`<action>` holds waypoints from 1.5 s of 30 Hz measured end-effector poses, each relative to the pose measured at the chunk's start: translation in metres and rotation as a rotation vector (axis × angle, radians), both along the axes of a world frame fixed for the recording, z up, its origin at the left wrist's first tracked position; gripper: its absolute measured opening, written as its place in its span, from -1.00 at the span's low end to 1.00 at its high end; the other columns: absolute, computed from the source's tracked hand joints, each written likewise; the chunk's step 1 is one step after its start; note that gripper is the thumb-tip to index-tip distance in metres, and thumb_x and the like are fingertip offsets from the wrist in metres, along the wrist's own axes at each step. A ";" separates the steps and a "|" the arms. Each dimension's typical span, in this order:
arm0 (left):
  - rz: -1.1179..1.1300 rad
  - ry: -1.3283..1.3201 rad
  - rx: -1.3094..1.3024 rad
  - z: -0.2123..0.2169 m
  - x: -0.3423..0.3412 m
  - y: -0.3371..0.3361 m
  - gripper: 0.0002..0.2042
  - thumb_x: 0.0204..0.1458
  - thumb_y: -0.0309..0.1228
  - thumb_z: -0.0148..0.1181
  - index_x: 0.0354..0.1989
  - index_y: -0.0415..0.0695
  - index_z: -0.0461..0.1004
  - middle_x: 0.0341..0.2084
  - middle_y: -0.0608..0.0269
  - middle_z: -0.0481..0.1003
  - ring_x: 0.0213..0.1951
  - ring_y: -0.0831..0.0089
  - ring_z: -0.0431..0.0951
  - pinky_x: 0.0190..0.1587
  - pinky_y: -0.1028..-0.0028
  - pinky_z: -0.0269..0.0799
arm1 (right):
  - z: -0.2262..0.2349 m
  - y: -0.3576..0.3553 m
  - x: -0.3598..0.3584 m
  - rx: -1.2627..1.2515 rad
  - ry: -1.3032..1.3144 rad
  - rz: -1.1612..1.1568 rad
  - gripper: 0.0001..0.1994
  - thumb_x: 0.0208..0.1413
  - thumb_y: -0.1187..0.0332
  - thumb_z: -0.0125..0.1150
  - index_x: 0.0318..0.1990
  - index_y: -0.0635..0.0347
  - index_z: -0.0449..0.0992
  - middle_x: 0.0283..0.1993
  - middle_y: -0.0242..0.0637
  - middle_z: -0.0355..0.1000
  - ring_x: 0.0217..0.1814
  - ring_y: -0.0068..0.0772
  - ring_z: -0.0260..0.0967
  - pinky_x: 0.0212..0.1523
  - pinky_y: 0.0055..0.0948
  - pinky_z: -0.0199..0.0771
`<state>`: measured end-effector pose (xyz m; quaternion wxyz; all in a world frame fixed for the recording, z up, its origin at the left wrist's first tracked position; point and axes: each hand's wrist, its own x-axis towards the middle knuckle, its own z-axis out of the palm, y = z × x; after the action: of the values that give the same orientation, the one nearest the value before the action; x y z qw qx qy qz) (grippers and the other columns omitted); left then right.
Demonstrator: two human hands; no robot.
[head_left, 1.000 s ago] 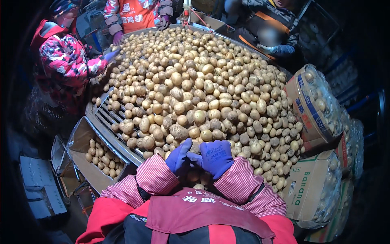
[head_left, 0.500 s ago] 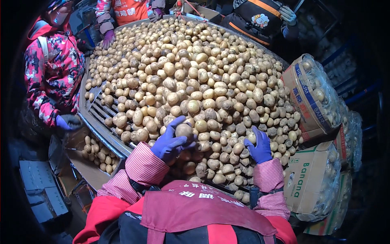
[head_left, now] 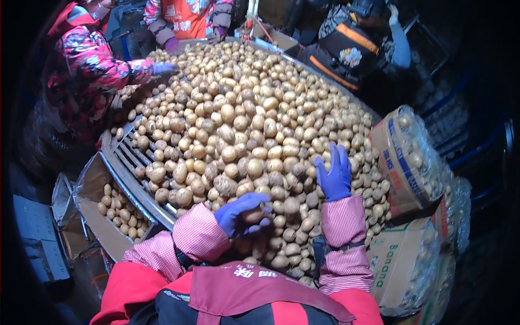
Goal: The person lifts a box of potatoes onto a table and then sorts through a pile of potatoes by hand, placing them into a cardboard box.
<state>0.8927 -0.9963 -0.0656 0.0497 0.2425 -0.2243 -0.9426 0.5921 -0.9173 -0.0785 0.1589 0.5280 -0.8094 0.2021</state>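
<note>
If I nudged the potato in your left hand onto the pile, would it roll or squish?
The potato would probably roll a little, as it looks rounded. The crowded pile might stop it quickly. It's likely firm, too: others heaped there look plump, not flattened.

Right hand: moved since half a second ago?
Yes. Judged against the blue-striped carton, the right hand moved forward, away from the body, over the potato heap: from roughly the carton's lower edge to about its mid-height.
</note>
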 end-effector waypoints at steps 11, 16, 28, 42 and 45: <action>-0.020 0.294 -0.630 -0.027 0.011 -0.009 -0.53 -0.08 -0.73 0.26 0.07 -0.18 0.37 0.02 0.15 0.41 0.03 0.38 0.49 0.11 0.36 0.45 | -0.059 0.008 -0.065 -0.231 -0.416 0.100 -0.71 0.22 0.37 -0.04 0.02 0.35 0.40 0.01 -0.03 0.39 0.06 -0.09 0.35 0.14 -0.26 0.32; -0.059 0.318 0.009 -0.012 0.012 -0.011 -0.42 0.26 -0.46 -0.12 0.43 0.16 -0.11 0.21 0.06 0.27 0.02 0.31 0.48 0.04 0.29 0.41 | 0.019 -0.011 0.053 0.014 -0.521 0.553 -0.66 0.31 0.25 -0.14 -0.04 0.33 0.45 -0.05 -0.04 0.47 0.00 -0.12 0.43 0.09 -0.25 0.37; 0.287 0.355 0.493 -0.058 0.031 -0.047 -0.52 0.25 0.10 -0.24 0.05 -0.02 0.33 -0.13 0.14 0.43 -0.16 0.18 0.50 -0.17 0.16 0.47 | -0.044 -0.175 0.018 0.591 -0.047 0.230 -0.23 0.06 0.03 0.19 0.38 0.05 0.04 0.28 0.11 0.16 0.31 0.07 0.16 0.35 -0.14 0.11; 0.313 0.293 -0.500 -0.055 0.056 -0.046 -0.24 -0.02 -0.78 0.03 0.39 -0.02 -0.02 0.39 0.24 -0.10 0.26 0.19 0.27 0.14 0.14 0.44 | 0.013 -0.100 0.117 0.119 -1.144 0.499 -0.39 0.14 0.16 0.15 0.27 0.30 0.17 0.17 -0.11 0.30 0.11 -0.27 0.33 0.09 -0.35 0.37; 0.199 0.461 -0.244 -0.049 0.064 -0.039 -0.23 -0.20 -0.74 0.33 0.28 -0.12 0.18 0.30 0.05 0.10 0.27 0.16 0.24 0.22 0.32 0.33 | 0.008 -0.073 0.149 0.186 -1.101 0.887 -0.31 0.09 0.20 0.22 0.32 0.27 0.12 0.26 -0.09 0.22 0.29 -0.24 0.19 0.29 -0.30 0.17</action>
<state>0.9567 -1.0354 -0.1141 0.2205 0.0345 -0.2938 -0.9294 0.7413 -0.9906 -0.0704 -0.4158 0.6402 -0.4947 0.4152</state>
